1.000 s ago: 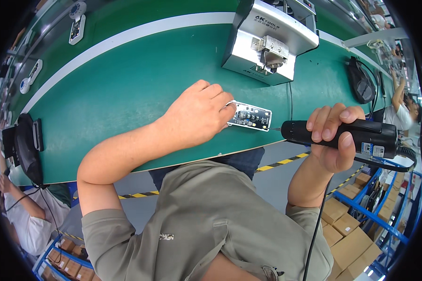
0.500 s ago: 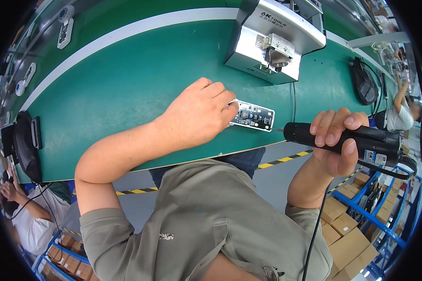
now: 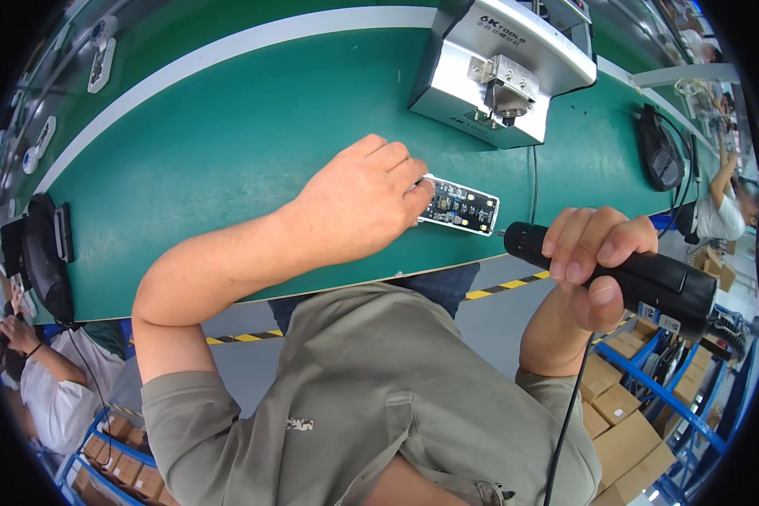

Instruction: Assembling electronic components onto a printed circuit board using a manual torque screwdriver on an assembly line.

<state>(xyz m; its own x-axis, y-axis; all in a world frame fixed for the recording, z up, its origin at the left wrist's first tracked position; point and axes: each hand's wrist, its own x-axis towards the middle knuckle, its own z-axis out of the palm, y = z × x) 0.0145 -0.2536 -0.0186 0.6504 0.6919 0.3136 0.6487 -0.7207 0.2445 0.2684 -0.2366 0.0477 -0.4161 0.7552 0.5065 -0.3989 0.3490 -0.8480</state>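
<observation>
Circuit board (image 3: 468, 207), white-edged, lies on the green workbench (image 3: 228, 160); the left hand (image 3: 363, 198) grasps its left end, apparently to steady it. The right hand (image 3: 593, 263) wraps a black electric screwdriver (image 3: 662, 288), angling its bit (image 3: 500, 233) at the board's near corner; contact is unclear. Beyond stands a silver screw feeder (image 3: 481, 84); cardboard boxes (image 3: 632, 451) sit lower right.

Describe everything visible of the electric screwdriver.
The electric screwdriver is a thick black cylinder, apparently plastic, with pale labels on its side and a ribbed cable sleeve behind. Gripped in the right hand, it lies tilted, tail lower in view, its thin bit pointing at the circuit board's near right corner; contact is unclear.
</observation>
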